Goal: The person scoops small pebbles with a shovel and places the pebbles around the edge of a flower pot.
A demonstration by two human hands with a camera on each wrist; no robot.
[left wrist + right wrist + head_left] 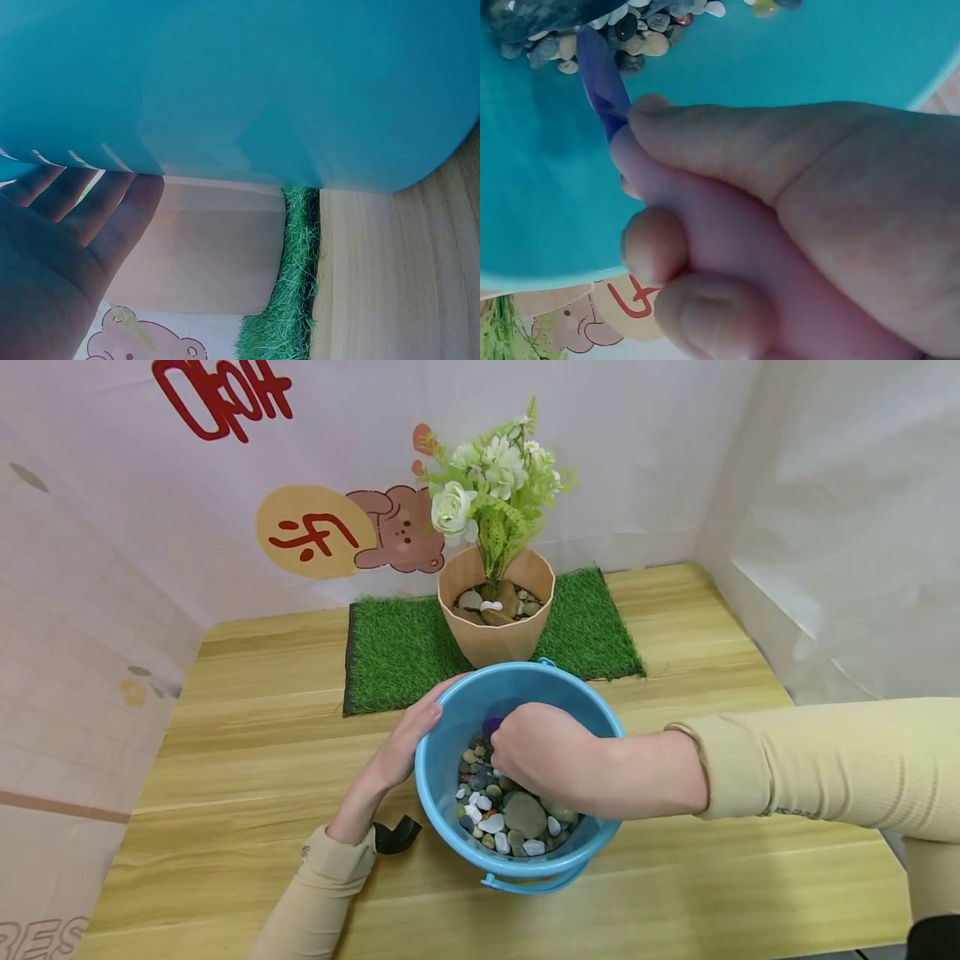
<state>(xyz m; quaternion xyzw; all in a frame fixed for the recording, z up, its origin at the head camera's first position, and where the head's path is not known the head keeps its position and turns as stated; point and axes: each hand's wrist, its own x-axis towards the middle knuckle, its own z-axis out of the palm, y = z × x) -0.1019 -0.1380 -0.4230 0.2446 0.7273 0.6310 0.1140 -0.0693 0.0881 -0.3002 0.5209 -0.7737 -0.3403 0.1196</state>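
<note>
In the head view, a blue bucket (446, 760) of pebbles (492, 823) stands on the wooden bench (247, 735), near side of the flowerpot (491, 645); the left hand (408, 739) touches its left side, the right hand (543, 756) reaches inside.

In the left wrist view, straightened fingers lie against the bucket's outside.

In the right wrist view, curled fingers grip a pink-handled trowel (727, 225), its purple blade at the pebbles.

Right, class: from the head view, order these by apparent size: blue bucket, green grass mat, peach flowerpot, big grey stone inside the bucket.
1. Blue bucket and green grass mat: too close to rank; the mat is partly hidden, the bucket nearer.
2. Peach flowerpot
3. Big grey stone
</note>
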